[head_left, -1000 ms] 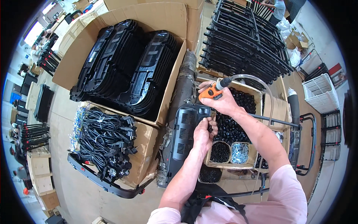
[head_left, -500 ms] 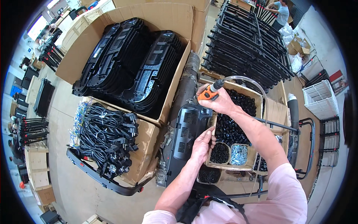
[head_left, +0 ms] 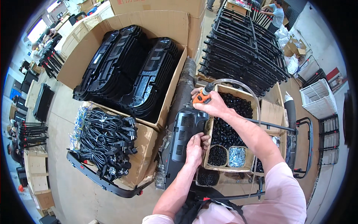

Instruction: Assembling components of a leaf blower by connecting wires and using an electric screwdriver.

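My right hand (head_left: 212, 105) grips an orange air screwdriver (head_left: 201, 96) with a clear hose (head_left: 238, 83), its tip down on the far end of a black plastic panel (head_left: 182, 140). That panel lies lengthwise on a wrapped bench in front of me. My left hand (head_left: 194, 149) presses on the panel's near right edge, next to a wooden tray (head_left: 211, 127) of small black parts.
A big cardboard box (head_left: 164, 22) holds stacked black panels. A box of black power cords (head_left: 106, 140) sits at the left. Small tubs of black and silver screws (head_left: 236, 156) stand in the tray. Black metal frames (head_left: 242, 56) are piled beyond; a person stands far back.
My right hand has shifted the screwdriver slightly along the panel's far end. My left hand slid down toward the panel's near right edge.
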{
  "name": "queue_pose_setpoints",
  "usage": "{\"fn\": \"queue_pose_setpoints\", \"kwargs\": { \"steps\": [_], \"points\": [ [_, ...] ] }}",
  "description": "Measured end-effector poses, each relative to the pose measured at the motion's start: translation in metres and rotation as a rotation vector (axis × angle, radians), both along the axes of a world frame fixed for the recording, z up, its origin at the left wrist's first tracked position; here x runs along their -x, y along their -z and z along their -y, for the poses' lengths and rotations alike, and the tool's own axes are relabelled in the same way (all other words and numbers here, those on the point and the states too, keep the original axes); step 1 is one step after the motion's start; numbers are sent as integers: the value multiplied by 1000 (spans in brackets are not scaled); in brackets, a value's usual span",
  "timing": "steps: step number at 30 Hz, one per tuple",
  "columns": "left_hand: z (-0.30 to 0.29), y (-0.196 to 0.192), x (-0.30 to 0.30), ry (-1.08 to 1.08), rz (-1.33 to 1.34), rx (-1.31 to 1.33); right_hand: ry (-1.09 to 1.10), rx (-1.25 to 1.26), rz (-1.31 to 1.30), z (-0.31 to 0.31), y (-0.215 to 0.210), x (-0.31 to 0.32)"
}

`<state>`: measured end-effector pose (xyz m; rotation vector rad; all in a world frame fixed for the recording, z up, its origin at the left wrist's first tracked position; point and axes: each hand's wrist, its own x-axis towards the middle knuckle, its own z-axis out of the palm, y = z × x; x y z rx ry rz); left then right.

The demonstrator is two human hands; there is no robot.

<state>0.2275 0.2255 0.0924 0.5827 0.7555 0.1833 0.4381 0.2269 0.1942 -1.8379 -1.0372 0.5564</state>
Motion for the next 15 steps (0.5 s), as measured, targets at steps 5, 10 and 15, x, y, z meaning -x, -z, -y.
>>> {"fn": "queue_pose_setpoints", "kwargs": {
  "steps": [5,10,15],
  "points": [
    [-15,4,-4,-95,108,155,33,-202,-277,24,-12,23],
    [-35,2,-22,-284,97,395,7,-183,-349,52,-30,41],
    [-41,7,-39,-416,284,632,31,-169,-354,64,-41,55]
  ]
}}
